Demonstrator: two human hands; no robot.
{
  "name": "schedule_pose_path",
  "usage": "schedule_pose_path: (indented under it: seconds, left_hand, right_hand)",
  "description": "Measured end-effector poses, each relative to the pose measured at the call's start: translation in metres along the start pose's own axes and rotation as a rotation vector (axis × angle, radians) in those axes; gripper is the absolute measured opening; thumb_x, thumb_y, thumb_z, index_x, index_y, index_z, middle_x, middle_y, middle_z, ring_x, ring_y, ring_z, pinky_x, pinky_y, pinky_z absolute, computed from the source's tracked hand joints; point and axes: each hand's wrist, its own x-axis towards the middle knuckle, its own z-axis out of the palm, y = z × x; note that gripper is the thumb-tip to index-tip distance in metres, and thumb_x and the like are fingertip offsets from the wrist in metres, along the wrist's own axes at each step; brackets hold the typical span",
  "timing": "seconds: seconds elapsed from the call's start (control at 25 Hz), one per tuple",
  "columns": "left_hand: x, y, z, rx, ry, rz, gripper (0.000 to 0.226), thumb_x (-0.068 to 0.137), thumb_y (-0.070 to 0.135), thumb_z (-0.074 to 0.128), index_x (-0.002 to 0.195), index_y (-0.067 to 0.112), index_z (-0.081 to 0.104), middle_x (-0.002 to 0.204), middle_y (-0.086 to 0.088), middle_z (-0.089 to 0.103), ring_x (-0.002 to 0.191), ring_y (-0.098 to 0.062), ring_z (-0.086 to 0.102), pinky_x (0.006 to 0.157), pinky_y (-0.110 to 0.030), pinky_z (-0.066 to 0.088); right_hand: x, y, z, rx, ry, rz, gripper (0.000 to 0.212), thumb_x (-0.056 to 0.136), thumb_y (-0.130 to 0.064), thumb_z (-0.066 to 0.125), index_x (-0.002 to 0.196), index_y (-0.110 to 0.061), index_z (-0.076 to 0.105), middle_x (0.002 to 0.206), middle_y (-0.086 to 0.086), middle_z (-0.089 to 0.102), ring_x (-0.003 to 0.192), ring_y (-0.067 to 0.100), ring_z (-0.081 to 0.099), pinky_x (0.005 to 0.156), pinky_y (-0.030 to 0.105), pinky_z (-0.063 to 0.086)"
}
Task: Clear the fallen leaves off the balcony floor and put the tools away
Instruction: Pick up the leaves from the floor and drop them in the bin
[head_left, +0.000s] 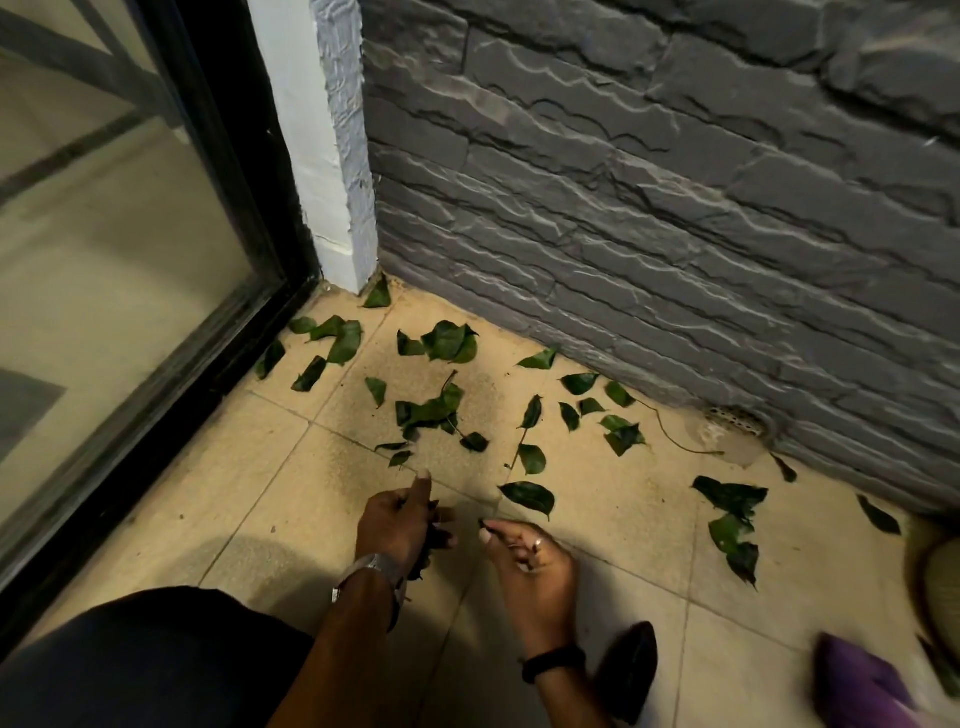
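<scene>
Several green leaves (447, 340) lie scattered over the beige tiled floor (613, 525), from the corner by the door to the right edge. My left hand (402, 522) hovers low over the tiles and grips a few dark leaves (434, 540) in its curled fingers. My right hand (524, 553) is beside it, fingers curled, thumb and fingertip pinching a small dark leaf bit. A large leaf (530, 496) lies just beyond my right hand. A thin bare twig (670, 434) rests near the wall.
A grey stone-clad wall (649, 208) bounds the far side, with a floor drain (737, 421) at its foot. A black-framed glass door (171, 291) stands on the left. A purple object (857, 686) and a pale round object (935, 587) sit at the right edge. My dark shoe (626, 670) is below.
</scene>
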Motion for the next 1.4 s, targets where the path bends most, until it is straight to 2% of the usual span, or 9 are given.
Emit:
schedule_pose_path:
  seconds: [0.12,0.28,0.56,0.76,0.88,1.0,1.16,1.32,1.4]
  left_hand:
    - [0.000,-0.003,0.001,0.113,-0.024,0.001,0.057,0.098,0.054,0.053,0.065,0.010,0.064,0.052,-0.004,0.060,0.038,-0.018,0.048,0.042,-0.019,0.031]
    - [0.003,-0.002,-0.005,0.022,0.233,0.048,0.051,0.101,0.047,0.051,0.070,0.009,0.066,0.063,-0.010,0.067,0.048,-0.023,0.057,0.050,-0.023,0.037]
    - [0.006,-0.009,-0.010,-0.005,0.237,0.064,0.054,0.101,0.047,0.051,0.071,0.005,0.067,0.061,-0.011,0.060,0.046,-0.021,0.051,0.051,-0.025,0.037]
    - [0.006,-0.015,-0.013,0.018,0.104,0.062,0.039,0.104,0.039,0.048,0.089,0.013,0.072,0.073,-0.007,0.072,0.051,-0.019,0.056,0.044,-0.022,0.035]
    - [0.009,-0.018,-0.014,0.117,0.029,0.060,0.036,0.104,0.042,0.046,0.094,0.020,0.073,0.080,-0.005,0.075,0.051,-0.019,0.059,0.043,-0.022,0.038]
    - [0.017,-0.019,-0.016,0.141,0.250,0.070,0.048,0.102,0.048,0.047,0.080,0.015,0.073,0.071,-0.011,0.071,0.061,-0.029,0.064,0.061,-0.035,0.052]
    - [0.024,-0.022,-0.026,-0.040,0.496,-0.006,0.057,0.100,0.054,0.046,0.069,0.014,0.072,0.066,-0.007,0.073,0.064,-0.029,0.070,0.072,-0.045,0.059]
    - [0.011,-0.023,-0.024,-0.054,0.523,-0.004,0.055,0.100,0.054,0.045,0.072,0.016,0.073,0.068,-0.007,0.073,0.057,-0.026,0.063,0.062,-0.034,0.053]
    - [0.006,-0.020,-0.024,-0.136,0.500,0.002,0.052,0.102,0.049,0.046,0.075,0.014,0.072,0.068,-0.007,0.072,0.055,-0.023,0.064,0.053,-0.027,0.045]
  right_hand:
    - [-0.021,-0.033,0.025,0.054,-0.107,-0.127,0.031,0.085,-0.004,0.074,0.095,-0.033,0.078,0.095,-0.015,0.073,0.094,0.007,0.070,0.081,0.020,0.055]
    - [0.005,-0.039,0.013,0.114,-0.295,-0.094,0.022,0.095,-0.019,0.066,0.115,-0.025,0.074,0.113,-0.019,0.072,0.111,0.001,0.064,0.092,0.020,0.052]
    - [0.094,0.075,-0.013,-0.785,-0.173,-0.165,0.036,0.095,-0.016,0.060,0.131,-0.022,0.064,0.135,0.000,0.056,0.125,0.019,0.048,0.112,0.030,0.038]
    - [0.077,0.044,-0.010,-0.407,-0.018,-0.087,0.019,0.093,-0.011,0.065,0.101,-0.026,0.075,0.103,-0.010,0.070,0.096,0.004,0.065,0.088,0.018,0.050]
    - [0.026,-0.014,0.029,-0.068,-0.252,-0.024,0.031,0.091,-0.005,0.068,0.093,-0.036,0.071,0.094,-0.012,0.072,0.087,-0.002,0.067,0.074,0.014,0.054]
    - [0.007,-0.046,0.054,0.005,-0.562,-0.085,0.032,0.094,-0.001,0.060,0.100,-0.029,0.076,0.093,-0.006,0.075,0.084,0.004,0.070,0.071,0.020,0.056]
    - [0.073,-0.062,0.093,-0.227,-0.529,-0.301,0.018,0.094,-0.015,0.060,0.088,-0.018,0.077,0.083,-0.007,0.074,0.079,0.003,0.068,0.073,0.021,0.055]
    - [0.154,-0.022,0.130,-0.712,-0.397,-0.464,0.034,0.094,-0.014,0.059,0.127,-0.017,0.066,0.133,0.002,0.060,0.126,0.020,0.052,0.106,0.033,0.045]
    - [0.168,0.004,0.122,-0.807,-0.367,-0.419,0.034,0.095,-0.013,0.057,0.128,-0.016,0.065,0.133,0.004,0.059,0.128,0.024,0.050,0.110,0.034,0.040]
